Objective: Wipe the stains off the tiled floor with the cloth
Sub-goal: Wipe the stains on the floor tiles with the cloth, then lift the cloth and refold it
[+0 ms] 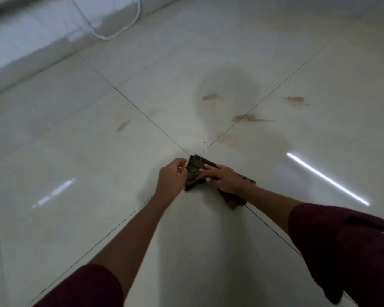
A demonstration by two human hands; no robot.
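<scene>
Your right hand (224, 177) lies flat, fingers spread on the cloth (196, 171) at the tile joint; your left hand (172, 177) pinches its edge. Press firmly, sweep far toward the brown stains (248, 117).

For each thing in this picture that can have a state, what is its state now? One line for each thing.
cloth: dark, bunched, lying on the floor at the tile joint.
left hand: fingers curled at the cloth's left edge; grip unclear.
right hand: flat, pressing on the cloth.
stains: brown, unwiped, beyond the cloth.
tiled floor: glossy, stained near the joint.
</scene>
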